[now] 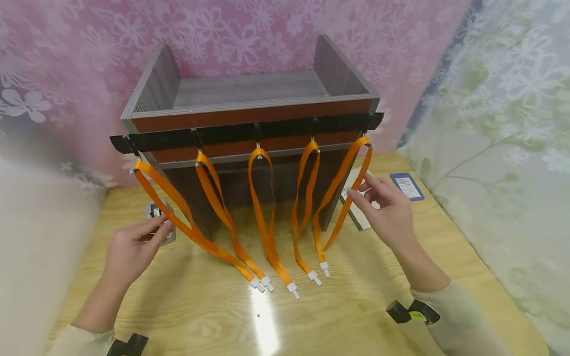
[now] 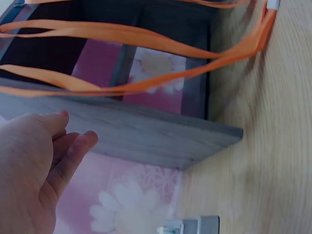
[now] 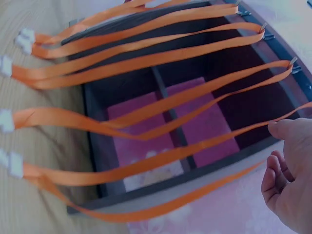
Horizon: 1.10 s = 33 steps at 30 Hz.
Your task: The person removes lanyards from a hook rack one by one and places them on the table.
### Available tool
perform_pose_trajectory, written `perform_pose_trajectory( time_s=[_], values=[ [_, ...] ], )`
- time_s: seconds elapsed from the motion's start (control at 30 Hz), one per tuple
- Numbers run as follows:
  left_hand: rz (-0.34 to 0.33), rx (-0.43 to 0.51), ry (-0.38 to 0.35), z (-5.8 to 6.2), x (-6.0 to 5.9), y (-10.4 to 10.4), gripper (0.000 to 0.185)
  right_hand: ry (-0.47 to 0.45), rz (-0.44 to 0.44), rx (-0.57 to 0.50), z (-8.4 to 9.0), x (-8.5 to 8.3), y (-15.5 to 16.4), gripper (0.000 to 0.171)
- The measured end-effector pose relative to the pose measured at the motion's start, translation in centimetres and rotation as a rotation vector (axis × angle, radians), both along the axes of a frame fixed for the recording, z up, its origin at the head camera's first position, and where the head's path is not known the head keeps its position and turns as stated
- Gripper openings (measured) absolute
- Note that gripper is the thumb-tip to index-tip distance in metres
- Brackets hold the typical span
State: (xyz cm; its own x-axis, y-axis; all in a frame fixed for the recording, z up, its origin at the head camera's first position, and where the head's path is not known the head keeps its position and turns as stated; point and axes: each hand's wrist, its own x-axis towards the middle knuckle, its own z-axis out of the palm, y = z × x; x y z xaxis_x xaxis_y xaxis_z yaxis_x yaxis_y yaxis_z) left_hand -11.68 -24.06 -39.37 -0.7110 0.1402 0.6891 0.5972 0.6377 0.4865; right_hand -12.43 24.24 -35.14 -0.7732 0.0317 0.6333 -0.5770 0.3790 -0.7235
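Several orange lanyards hang from hooks on a black rail (image 1: 227, 132) fixed across the wooden shelf unit (image 1: 249, 110). Their white clips lie low over the table. Beside the leftmost lanyard (image 1: 182, 227) is my left hand (image 1: 133, 247), fingers loosely bent; the left wrist view shows it apart from the straps. My right hand (image 1: 387, 212) is at the rightmost lanyard (image 1: 337, 185), thumb tip against or just over the outer strap. A gap shows between that thumb and the bent fingers, and no firm grip is seen.
A blue card holder (image 1: 407, 187) lies on the table (image 1: 200, 311) at the right, by a pale booklet (image 1: 362, 217) partly behind the right hand. Behind the left hand is a small grey object (image 1: 155, 210). Patterned walls enclose the table.
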Motion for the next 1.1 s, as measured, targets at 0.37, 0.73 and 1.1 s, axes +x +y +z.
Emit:
perform_pose_trajectory(
  time_s=[0.37, 0.73, 1.1],
  values=[
    [-0.057, 0.127, -0.054, -0.7, -0.3, 1.1, 0.032, 0.054, -0.021, -0.054, 1.3, -1.1, -2.6, 0.028],
    [-0.009, 0.205, -0.111, -0.8, 0.0, 1.9, 0.027, 0.057, -0.022, -0.048, 1.3, -1.8, -3.8, 0.014],
    [0.036, 0.326, -0.144, 0.1, -1.0, 3.8, 0.017, 0.077, -0.02, -0.056, 1.4, -1.8, -3.9, 0.004]
  ],
)
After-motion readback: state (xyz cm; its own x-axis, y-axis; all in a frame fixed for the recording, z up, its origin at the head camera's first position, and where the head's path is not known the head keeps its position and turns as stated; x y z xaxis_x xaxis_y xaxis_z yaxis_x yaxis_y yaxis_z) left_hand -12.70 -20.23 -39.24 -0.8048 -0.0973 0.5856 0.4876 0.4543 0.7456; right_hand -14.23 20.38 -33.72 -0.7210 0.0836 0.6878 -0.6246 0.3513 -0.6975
